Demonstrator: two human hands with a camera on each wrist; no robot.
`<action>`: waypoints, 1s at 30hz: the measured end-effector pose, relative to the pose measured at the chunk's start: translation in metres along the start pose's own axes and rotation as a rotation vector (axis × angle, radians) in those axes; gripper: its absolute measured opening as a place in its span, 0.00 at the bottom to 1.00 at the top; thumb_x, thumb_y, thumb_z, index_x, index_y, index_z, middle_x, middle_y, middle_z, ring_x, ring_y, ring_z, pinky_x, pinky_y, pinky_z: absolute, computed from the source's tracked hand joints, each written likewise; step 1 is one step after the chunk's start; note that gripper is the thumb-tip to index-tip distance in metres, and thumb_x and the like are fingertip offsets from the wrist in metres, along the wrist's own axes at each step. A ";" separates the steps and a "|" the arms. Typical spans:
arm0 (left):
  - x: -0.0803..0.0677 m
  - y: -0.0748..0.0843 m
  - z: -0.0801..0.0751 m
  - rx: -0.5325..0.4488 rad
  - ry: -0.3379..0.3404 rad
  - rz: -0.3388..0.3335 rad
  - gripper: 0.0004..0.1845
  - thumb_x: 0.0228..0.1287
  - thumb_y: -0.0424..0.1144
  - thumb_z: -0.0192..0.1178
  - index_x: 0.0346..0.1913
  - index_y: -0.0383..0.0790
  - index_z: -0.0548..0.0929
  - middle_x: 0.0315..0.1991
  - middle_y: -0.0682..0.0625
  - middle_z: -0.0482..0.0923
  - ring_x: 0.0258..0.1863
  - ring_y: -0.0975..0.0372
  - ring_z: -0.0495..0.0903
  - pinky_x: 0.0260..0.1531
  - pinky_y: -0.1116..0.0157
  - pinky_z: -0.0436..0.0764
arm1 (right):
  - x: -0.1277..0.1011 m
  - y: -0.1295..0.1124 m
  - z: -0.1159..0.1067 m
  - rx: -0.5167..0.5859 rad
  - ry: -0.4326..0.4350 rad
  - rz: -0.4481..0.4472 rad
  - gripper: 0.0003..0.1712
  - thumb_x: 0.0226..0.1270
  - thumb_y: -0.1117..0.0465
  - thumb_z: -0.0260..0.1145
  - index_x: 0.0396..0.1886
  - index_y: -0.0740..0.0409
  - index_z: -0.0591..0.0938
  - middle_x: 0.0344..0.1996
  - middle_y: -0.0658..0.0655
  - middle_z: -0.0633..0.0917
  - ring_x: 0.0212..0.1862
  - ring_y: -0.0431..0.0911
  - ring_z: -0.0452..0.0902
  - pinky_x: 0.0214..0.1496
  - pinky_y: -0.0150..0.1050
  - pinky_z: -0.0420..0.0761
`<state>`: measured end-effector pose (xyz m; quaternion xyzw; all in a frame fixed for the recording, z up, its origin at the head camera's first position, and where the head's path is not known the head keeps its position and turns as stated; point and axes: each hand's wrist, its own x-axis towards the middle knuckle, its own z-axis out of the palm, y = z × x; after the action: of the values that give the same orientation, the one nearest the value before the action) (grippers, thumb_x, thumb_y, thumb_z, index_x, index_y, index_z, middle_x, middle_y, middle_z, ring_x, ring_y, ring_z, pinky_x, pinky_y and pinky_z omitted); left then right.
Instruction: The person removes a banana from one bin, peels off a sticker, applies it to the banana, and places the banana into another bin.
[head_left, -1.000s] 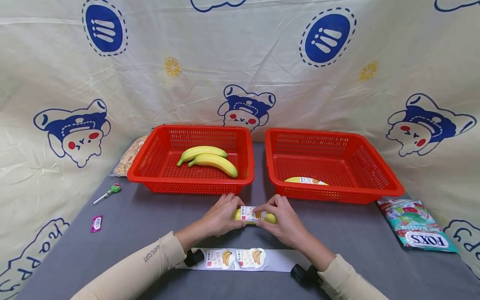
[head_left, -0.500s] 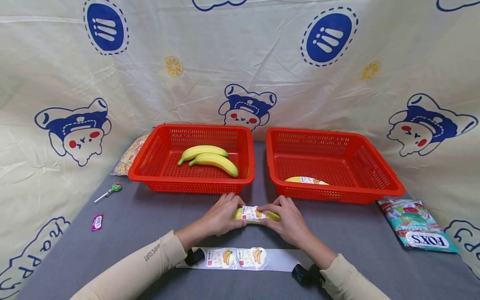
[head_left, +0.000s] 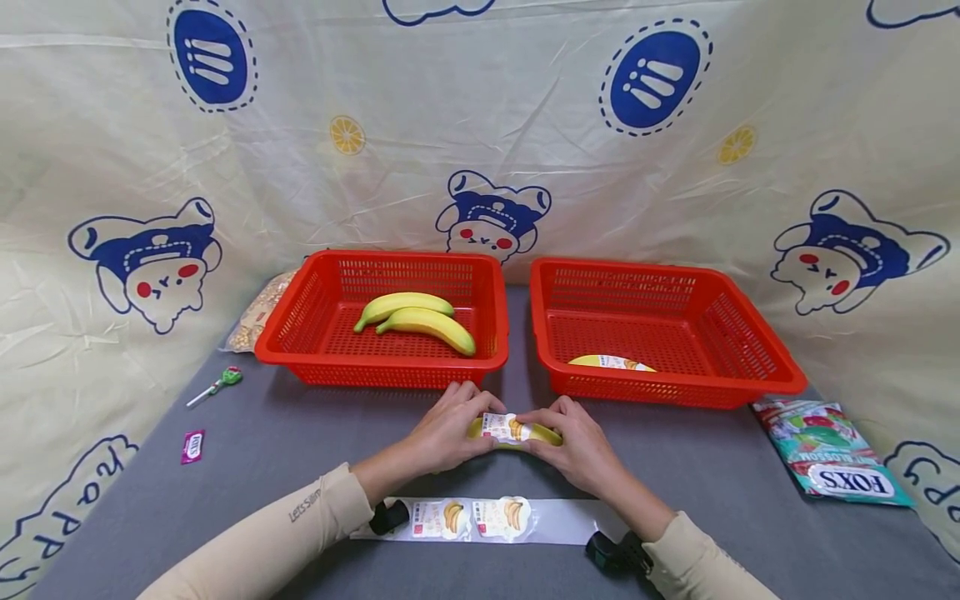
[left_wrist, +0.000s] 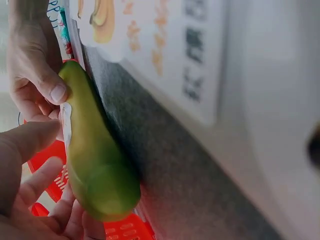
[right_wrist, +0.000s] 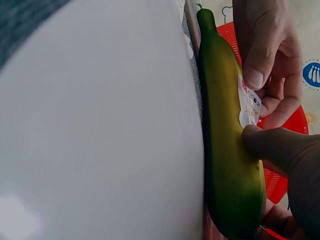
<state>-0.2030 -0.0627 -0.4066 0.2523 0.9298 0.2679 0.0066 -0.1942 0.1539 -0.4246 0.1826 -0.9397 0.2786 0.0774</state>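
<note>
Both hands on one banana (head_left: 516, 434) lying on the grey bench (head_left: 300, 433), just in front of the gap betw the two red baskets. Left hand (head_left: 448, 427) grips the banana's left end, fingers curled round it; right hand (head_left: 576, 440) grips the right end, fingers curled round it and thumb pressing the label sticker (head_left: 501, 427) onto the peel. Wrist views: thumb tips of both hands sit at the sticker's edges, one corner looks not fully flat, banana's underside is on the bench.

Left basket (head_left: 330, 362) holds 2 unlabelled bananas (head_left: 417, 317). Right basket (head_left: 675, 387) holds one banana w/ sticker (head_left: 609, 362), near its front wall. Sticker backing strip (head_left: 487, 517) w/ 2 more stickers lies on the bench near the person, betw the forearms, apart from the held banana.

Also on the bench: lollipop (head_left: 217, 386) and small pink wrapper (head_left: 192, 446) at left, snack bag (head_left: 258, 315) behind left basket, FOXS candy bag (head_left: 828, 454) at right.

Risks (judgement): sticker may crease or lift at the loose corner if pressed unevenly; curved peel makes wrinkles likely; banana could roll on the bench if one hand lets go, dragging the label askew; hard thumb pressure could bruise the fruit; sleeves close to the backing strip could catch it and shift the spare stickers
</note>
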 end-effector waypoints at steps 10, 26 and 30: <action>-0.006 -0.006 -0.001 0.029 0.016 -0.005 0.16 0.53 0.47 0.68 0.46 0.54 0.84 0.39 0.54 0.75 0.41 0.63 0.69 0.42 0.64 0.70 | 0.000 -0.001 0.000 -0.010 -0.013 0.009 0.18 0.48 0.50 0.75 0.43 0.38 0.86 0.29 0.46 0.72 0.33 0.39 0.64 0.34 0.31 0.62; -0.007 -0.008 -0.003 0.018 0.021 -0.015 0.18 0.51 0.45 0.70 0.46 0.45 0.82 0.38 0.54 0.76 0.41 0.63 0.70 0.41 0.66 0.71 | 0.016 -0.015 0.004 -0.022 -0.086 0.008 0.19 0.48 0.52 0.75 0.44 0.40 0.85 0.32 0.48 0.74 0.36 0.40 0.65 0.37 0.35 0.64; -0.006 -0.006 -0.003 0.020 0.023 -0.016 0.18 0.52 0.45 0.69 0.46 0.45 0.82 0.38 0.53 0.76 0.39 0.63 0.69 0.37 0.69 0.68 | 0.018 -0.018 0.007 -0.062 -0.084 -0.006 0.20 0.47 0.51 0.76 0.43 0.41 0.86 0.31 0.49 0.74 0.37 0.41 0.65 0.37 0.35 0.64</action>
<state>-0.2012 -0.0719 -0.4075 0.2419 0.9345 0.2613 -0.0045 -0.2043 0.1309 -0.4170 0.1947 -0.9498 0.2410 0.0443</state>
